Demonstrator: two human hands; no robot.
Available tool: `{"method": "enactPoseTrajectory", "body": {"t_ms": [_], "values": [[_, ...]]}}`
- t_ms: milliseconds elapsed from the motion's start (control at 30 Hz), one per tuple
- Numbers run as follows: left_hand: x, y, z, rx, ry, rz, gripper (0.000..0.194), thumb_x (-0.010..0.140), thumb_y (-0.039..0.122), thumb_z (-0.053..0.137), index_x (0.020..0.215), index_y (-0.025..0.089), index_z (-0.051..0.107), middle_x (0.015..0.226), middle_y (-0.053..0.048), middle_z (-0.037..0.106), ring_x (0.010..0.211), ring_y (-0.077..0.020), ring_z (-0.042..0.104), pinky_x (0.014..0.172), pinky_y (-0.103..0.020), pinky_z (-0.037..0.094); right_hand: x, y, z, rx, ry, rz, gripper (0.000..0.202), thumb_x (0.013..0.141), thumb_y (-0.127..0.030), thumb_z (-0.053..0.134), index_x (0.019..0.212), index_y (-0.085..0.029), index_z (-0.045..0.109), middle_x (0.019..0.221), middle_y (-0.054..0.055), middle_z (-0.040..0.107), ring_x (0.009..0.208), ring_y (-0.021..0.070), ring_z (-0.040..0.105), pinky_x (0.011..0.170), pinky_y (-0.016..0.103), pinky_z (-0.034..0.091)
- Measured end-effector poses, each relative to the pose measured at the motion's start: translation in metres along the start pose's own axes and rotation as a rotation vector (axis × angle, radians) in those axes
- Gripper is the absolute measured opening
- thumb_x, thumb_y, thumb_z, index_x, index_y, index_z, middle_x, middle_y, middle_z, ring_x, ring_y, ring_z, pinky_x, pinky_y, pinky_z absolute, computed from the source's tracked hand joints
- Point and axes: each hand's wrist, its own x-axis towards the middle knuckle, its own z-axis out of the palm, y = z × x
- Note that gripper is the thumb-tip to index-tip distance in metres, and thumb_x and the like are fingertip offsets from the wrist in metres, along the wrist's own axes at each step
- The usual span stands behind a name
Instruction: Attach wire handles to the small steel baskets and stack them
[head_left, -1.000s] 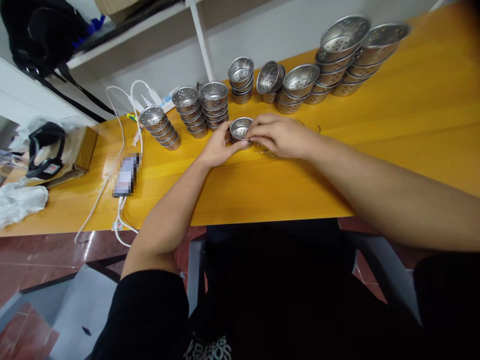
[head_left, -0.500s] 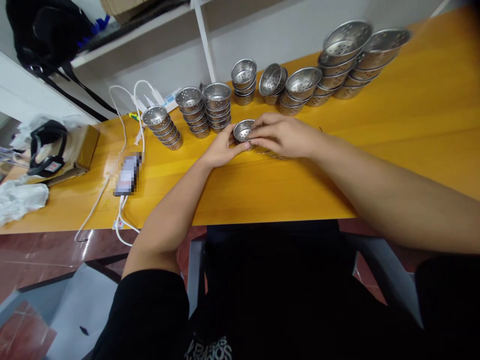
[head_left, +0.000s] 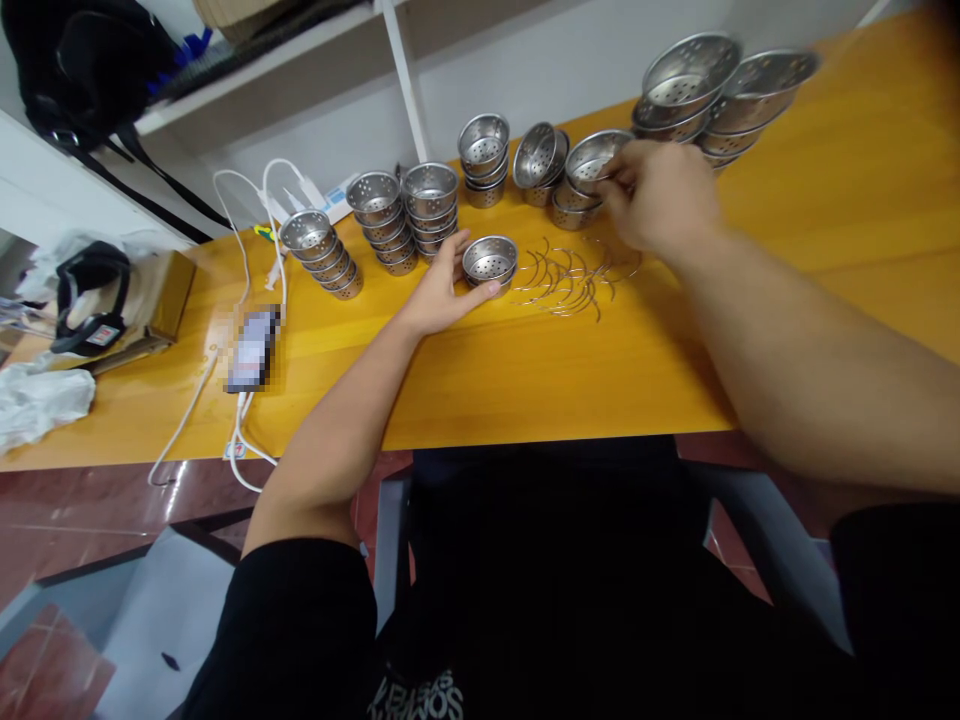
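My left hand (head_left: 442,292) curves around a small perforated metal cup (head_left: 490,258), its thumb against the near side and its fingers at the far left. Another rim shows just beneath that cup. Farther right, my right hand (head_left: 664,195) reaches over the table, thumb and fingers closed at the rim of the top perforated cup (head_left: 589,160) in a short stack. Part of that rim is hidden behind the fingers. Between the two hands lies a loose heap of thin curved metal wires (head_left: 570,280).
Several stacks of perforated cups (head_left: 430,195) line the back of the table (head_left: 525,390), with taller stacks (head_left: 690,85) at the far right. Leftward are a phone (head_left: 255,348) with white cables, a power strip (head_left: 341,200) and a box (head_left: 161,305) with a black headset (head_left: 94,300).
My right hand has left the small cup, moving right and away from me to the stack behind the wires. The wires are now uncovered. My left hand stays at the small cup.
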Motion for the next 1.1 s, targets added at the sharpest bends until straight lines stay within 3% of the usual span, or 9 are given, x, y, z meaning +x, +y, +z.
{"method": "enactPoseTrajectory", "body": {"t_ms": [100,200,333,433,567,667,867,1033,1100], "values": [[0.000,-0.001,-0.002,0.037,0.025,0.044,0.132,0.106,0.104,0.083,0.200,0.028,0.030,0.207,-0.033,0.047,0.196,-0.0527,0.053,0.158,-0.075,0.054,-0.007,-0.006,0.005,-0.047,0.057,0.009,0.103,0.102,-0.108,0.082,0.195,-0.070,0.057,0.148,-0.010,0.097,0.148,0.0544,0.088,0.110,0.085,0.078],[0.002,-0.002,-0.002,0.073,0.032,0.074,0.134,0.105,0.107,0.080,0.201,0.029,0.030,0.208,-0.030,0.047,0.196,-0.0531,0.052,0.161,-0.074,0.050,-0.013,0.005,0.002,-0.085,0.216,0.064,0.087,0.109,-0.111,0.068,0.186,-0.071,0.066,0.136,-0.009,0.099,0.135,0.0513,0.091,0.106,0.083,0.079],[0.007,-0.001,-0.003,0.160,0.061,0.130,0.134,0.105,0.110,0.074,0.203,0.034,0.024,0.209,-0.024,0.045,0.199,-0.0516,0.048,0.166,-0.070,0.043,-0.010,0.018,0.011,-0.086,0.397,0.092,0.073,0.123,-0.104,0.050,0.153,-0.050,0.090,0.120,0.004,0.099,0.103,0.0417,0.089,0.103,0.073,0.078],[0.011,0.004,-0.002,0.216,0.101,0.206,0.133,0.108,0.109,0.070,0.206,0.040,0.012,0.210,-0.019,0.044,0.200,-0.0502,0.046,0.166,-0.069,0.040,-0.007,0.007,0.036,-0.018,0.317,-0.056,0.065,0.128,-0.090,0.062,0.135,-0.033,0.093,0.108,0.011,0.096,0.093,0.0366,0.086,0.098,0.062,0.075],[0.013,0.012,-0.003,0.234,0.164,0.270,0.133,0.110,0.110,0.065,0.206,0.046,-0.002,0.212,-0.013,0.038,0.202,-0.0491,0.044,0.166,-0.067,0.041,-0.009,-0.017,0.064,0.021,0.250,-0.135,0.045,0.132,-0.071,0.069,0.134,-0.033,0.092,0.101,0.006,0.092,0.094,0.0348,0.087,0.093,0.051,0.069],[0.013,0.019,-0.008,0.241,0.215,0.285,0.125,0.111,0.108,0.065,0.205,0.047,0.009,0.209,-0.014,0.043,0.199,-0.0501,0.049,0.166,-0.068,0.042,-0.010,-0.023,0.069,0.017,0.224,-0.169,0.036,0.132,-0.063,0.072,0.136,-0.033,0.093,0.102,0.005,0.090,0.097,0.0339,0.087,0.095,0.048,0.067],[0.012,0.038,-0.014,0.278,0.214,0.305,0.114,0.112,0.105,0.068,0.201,0.044,0.030,0.205,-0.015,0.053,0.198,-0.0528,0.048,0.169,-0.074,0.034,-0.009,-0.017,0.067,0.026,0.188,-0.239,0.034,0.132,-0.056,0.070,0.140,-0.034,0.095,0.114,0.008,0.090,0.107,0.0364,0.086,0.102,0.054,0.070],[0.012,0.040,-0.012,0.299,0.211,0.351,0.106,0.116,0.107,0.056,0.199,0.043,0.037,0.196,-0.015,0.062,0.191,-0.0516,0.059,0.166,-0.077,0.039,-0.007,-0.017,0.067,-0.007,0.214,-0.196,0.050,0.128,-0.067,0.076,0.164,-0.035,0.088,0.139,0.016,0.083,0.129,0.0461,0.081,0.116,0.067,0.070],[0.013,0.037,-0.013,0.321,0.218,0.374,0.106,0.116,0.107,0.056,0.199,0.043,0.037,0.196,-0.016,0.062,0.189,-0.0517,0.061,0.164,-0.077,0.041,-0.007,-0.014,0.067,-0.028,0.169,-0.183,0.053,0.126,-0.073,0.079,0.163,-0.035,0.088,0.146,0.017,0.078,0.133,0.0475,0.079,0.119,0.070,0.069]]}}
